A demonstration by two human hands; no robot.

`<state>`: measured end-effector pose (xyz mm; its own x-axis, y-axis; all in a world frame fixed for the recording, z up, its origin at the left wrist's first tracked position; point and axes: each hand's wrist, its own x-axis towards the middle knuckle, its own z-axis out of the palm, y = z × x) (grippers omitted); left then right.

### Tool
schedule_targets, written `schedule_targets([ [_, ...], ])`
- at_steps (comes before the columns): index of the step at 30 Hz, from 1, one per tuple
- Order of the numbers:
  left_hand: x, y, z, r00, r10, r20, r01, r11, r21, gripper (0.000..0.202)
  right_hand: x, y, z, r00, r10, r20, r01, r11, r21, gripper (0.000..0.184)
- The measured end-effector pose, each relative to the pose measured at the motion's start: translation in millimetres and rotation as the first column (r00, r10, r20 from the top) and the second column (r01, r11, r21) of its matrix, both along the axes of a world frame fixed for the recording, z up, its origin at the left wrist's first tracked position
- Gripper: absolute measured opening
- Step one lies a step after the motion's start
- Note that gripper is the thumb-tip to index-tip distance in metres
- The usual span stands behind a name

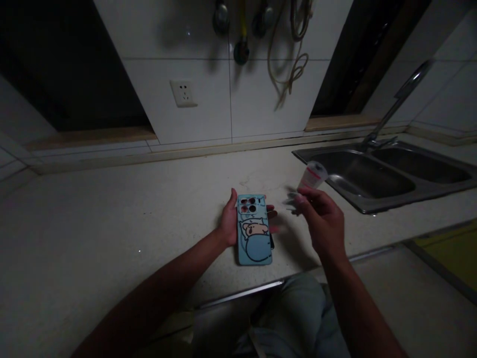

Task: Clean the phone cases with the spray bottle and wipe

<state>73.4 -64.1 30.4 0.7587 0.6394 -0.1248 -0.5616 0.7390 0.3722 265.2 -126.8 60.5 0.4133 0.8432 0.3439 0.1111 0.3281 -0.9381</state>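
Note:
A light blue phone case with a cartoon animal drawn on it lies across my left hand. My thumb is at its left edge and fingertips stick out past its right edge. Skin tones show through the round camera holes. A dark edge of something peeks out under the case at the lower right; most of it is hidden. To the right, my right hand is raised, thumb and fingers pinched on a small greyish thing, too blurred to name. Just behind that hand is a translucent plastic cup with red print.
A double steel sink with a tall faucet is set in the pale counter at the right. On the tiled wall are a socket, pipe valves and a hanging cord. The counter's front edge runs close to my body.

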Motion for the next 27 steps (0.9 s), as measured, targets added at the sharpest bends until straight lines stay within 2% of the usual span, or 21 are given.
schedule_targets([
  [2,1.1,-0.3,0.5,1.0,-0.002,-0.017,0.002,1.0,-0.017,0.089,-7.3,11.2,1.0,0.968,0.001,0.249,-0.018,0.997,0.069,0.025],
  [4,2.6,-0.3,1.2,0.999,0.017,-0.039,-0.018,0.999,-0.032,0.087,-18.4,23.2,0.4,0.87,0.005,0.493,-0.08,0.988,0.132,0.021],
  [6,3.8,0.1,1.7,0.996,0.049,-0.068,-0.052,0.997,-0.05,0.08,-32.3,33.0,-0.7,0.723,0.039,0.69,-0.181,0.974,0.134,0.025],
  [8,4.3,0.9,0.9,0.992,0.084,-0.097,-0.091,0.994,-0.068,0.074,-47.7,38.2,-1.0,0.552,0.078,0.83,-0.256,0.963,0.08,0.031],
  [10,3.8,2.1,-1.8,0.99,0.099,-0.101,-0.107,0.992,-0.071,0.072,-62.5,38.1,-0.6,0.388,0.101,0.916,-0.299,0.954,0.021,0.033],
  [12,2.8,3.4,-5.5,0.994,0.099,-0.055,-0.101,0.994,-0.039,0.074,-73.3,34.0,-1.0,0.282,0.099,0.954,-0.35,0.937,0.006,0.031],
  [14,1.9,4.3,-8.8,0.996,0.086,-0.007,-0.086,0.996,-0.003,0.078,-77.9,26.9,-3.6,0.241,0.075,0.968,-0.414,0.91,0.033,0.028],
  [16,1.5,4.6,-10.2,0.996,0.084,0.001,-0.084,0.996,0.003,0.08,-75.8,16.8,-8.8,0.241,0.053,0.969,-0.462,0.884,0.067,0.028],
  [20,2.1,4.5,-8.0,0.989,0.144,-0.022,-0.145,0.989,-0.036,0.08,-59.3,-11.7,-20.9,0.236,0.043,0.971,-0.561,0.822,0.1,0.031],
  [22,2.3,4.2,-5.8,0.986,0.164,-0.029,-0.165,0.985,-0.046,0.08,-48.6,-26.0,-24.5,0.204,0.039,0.978,-0.601,0.794,0.094,0.031],
  [25,2.4,3.3,-3.1,0.987,0.159,-0.036,-0.16,0.986,-0.047,0.08,-31.7,-38.2,-27.5,0.209,0.044,0.977,-0.617,0.781,0.097,0.035],
  [27,2.6,3.2,-2.5,0.984,0.173,-0.038,-0.175,0.984,-0.047,0.079,-21.3,-38.9,-30.0,0.23,0.058,0.972,-0.593,0.8,0.092,0.04],
])
